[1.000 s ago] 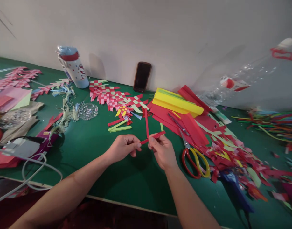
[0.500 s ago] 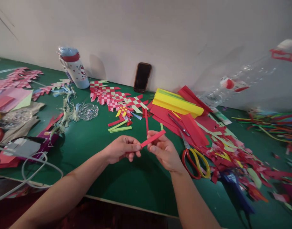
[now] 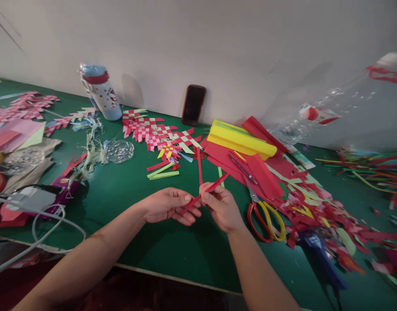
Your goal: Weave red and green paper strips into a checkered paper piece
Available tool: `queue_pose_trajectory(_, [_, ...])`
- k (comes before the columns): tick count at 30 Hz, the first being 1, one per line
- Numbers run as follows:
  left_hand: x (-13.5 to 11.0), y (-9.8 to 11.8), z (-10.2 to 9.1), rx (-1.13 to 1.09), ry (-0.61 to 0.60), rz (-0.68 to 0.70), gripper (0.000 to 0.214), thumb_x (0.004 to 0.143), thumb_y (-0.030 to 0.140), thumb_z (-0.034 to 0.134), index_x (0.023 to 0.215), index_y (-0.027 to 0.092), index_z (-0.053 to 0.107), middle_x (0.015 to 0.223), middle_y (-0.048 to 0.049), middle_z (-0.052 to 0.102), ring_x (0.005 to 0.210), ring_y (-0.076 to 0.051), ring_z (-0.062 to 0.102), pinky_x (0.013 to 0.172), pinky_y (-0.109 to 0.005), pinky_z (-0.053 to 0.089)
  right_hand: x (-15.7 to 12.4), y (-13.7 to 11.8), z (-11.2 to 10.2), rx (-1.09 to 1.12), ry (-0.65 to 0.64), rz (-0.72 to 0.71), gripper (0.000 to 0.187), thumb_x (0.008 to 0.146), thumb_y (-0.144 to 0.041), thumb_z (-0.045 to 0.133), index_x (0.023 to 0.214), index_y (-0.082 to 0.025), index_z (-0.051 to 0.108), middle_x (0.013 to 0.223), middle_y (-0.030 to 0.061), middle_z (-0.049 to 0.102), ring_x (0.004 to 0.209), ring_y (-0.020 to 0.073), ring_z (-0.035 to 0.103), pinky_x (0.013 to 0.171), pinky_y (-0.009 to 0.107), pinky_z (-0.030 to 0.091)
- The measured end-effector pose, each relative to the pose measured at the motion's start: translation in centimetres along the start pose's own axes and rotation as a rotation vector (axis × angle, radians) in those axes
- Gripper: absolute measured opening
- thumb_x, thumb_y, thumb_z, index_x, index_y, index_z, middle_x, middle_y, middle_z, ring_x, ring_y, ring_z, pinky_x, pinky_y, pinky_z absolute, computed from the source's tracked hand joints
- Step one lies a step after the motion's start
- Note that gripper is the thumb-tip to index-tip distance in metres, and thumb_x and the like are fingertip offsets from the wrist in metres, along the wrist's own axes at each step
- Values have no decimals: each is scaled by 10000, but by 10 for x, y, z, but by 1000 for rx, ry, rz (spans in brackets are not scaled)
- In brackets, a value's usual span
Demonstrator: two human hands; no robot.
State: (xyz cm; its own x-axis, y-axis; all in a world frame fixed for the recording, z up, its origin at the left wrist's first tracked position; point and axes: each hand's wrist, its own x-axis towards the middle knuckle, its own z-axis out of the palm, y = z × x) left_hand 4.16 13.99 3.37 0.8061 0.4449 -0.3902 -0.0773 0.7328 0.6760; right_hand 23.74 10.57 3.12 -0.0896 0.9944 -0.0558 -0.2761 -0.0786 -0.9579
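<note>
A narrow red paper strip runs slantwise between my two hands above the green table. My right hand is closed on it, pinching its middle between thumb and fingers, and the far end sticks out up and to the right. The near end lies across the fingers of my left hand, which hold it loosely under the thumb. Just beyond my right hand another red strip lies on the table. Several light green strips are to its left. Scissors with red and yellow handles lie right of my right hand.
Woven paper fish lie at the back near a bottle and a phone against the wall. Yellow paper, red scraps and a blue tool cover the right. White cables cross the left.
The red strip has turned edge-on, and my right hand has moved slightly left along it. My left hand's fingers have loosened and reach further right beneath the strip.
</note>
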Motion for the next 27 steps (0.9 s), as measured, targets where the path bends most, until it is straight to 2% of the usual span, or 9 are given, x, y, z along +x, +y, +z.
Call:
queue_pose_trajectory(2, [1, -1, 0, -1, 38, 44, 445, 755, 482, 783, 1006, 121, 717, 1024, -141, 740, 853, -191, 728, 786, -293, 585, 2, 2, -1, 34, 82, 20, 186, 745, -369, 781, 774, -220, 672, 715, -28, 545, 601, 91, 449, 588, 260, 393])
queue_pose_trajectory(4, [2, -1, 1, 3, 74, 74, 455, 751, 492, 784, 1009, 124, 713, 1028, -147, 739, 884, -209, 728, 800, -309, 580, 5, 3, -2, 62, 151, 32, 212, 730, -376, 790, 780, -216, 661, 669, -43, 516, 575, 81, 424, 566, 247, 373])
queue_pose_trajectory(7, [3, -2, 2, 17, 128, 109, 505, 727, 524, 790, 1032, 132, 699, 1004, -143, 746, 882, -216, 729, 808, -328, 576, 7, 3, -1, 86, 226, 35, 234, 714, -378, 801, 765, -212, 644, 637, -55, 495, 569, 77, 418, 565, 241, 369])
queue_pose_trajectory(11, [7, -5, 4, 63, 210, 161, 476, 653, 436, 865, 980, 135, 692, 941, -104, 757, 808, -175, 727, 768, -288, 572, 7, 4, 1, 92, 273, 34, 261, 701, -388, 808, 747, -209, 624, 629, -54, 499, 571, 81, 433, 574, 248, 379])
queue_pose_trajectory(16, [10, -7, 5, 109, 289, 177, 445, 640, 463, 855, 857, 114, 685, 814, -74, 747, 681, -138, 703, 646, -244, 562, 7, 6, 1, 61, 265, 35, 279, 714, -432, 791, 782, -219, 624, 626, -58, 492, 569, 82, 432, 572, 248, 379])
queue_pose_trajectory(19, [10, -6, 6, 119, 309, 173, 465, 614, 481, 861, 836, 112, 685, 792, -65, 741, 664, -133, 697, 636, -241, 563, 6, 7, 3, -1, 219, 63, 302, 708, -460, 788, 837, -222, 654, 639, -48, 529, 569, 93, 460, 573, 259, 391])
queue_pose_trajectory(22, [10, -5, 7, 121, 312, 161, 475, 594, 478, 870, 827, 106, 689, 778, -61, 737, 651, -128, 693, 633, -237, 564, 4, 7, 6, -91, 171, 96, 306, 675, -442, 815, 803, -201, 677, 693, -19, 595, 586, 103, 490, 581, 269, 406])
queue_pose_trajectory(27, [9, -3, 8, 101, 297, 126, 453, 597, 447, 880, 826, 110, 681, 790, -70, 740, 665, -138, 700, 642, -244, 566, 2, 6, 7, -198, 174, 106, 294, 710, -467, 778, 745, -196, 670, 626, -25, 576, 585, 113, 482, 585, 272, 405])
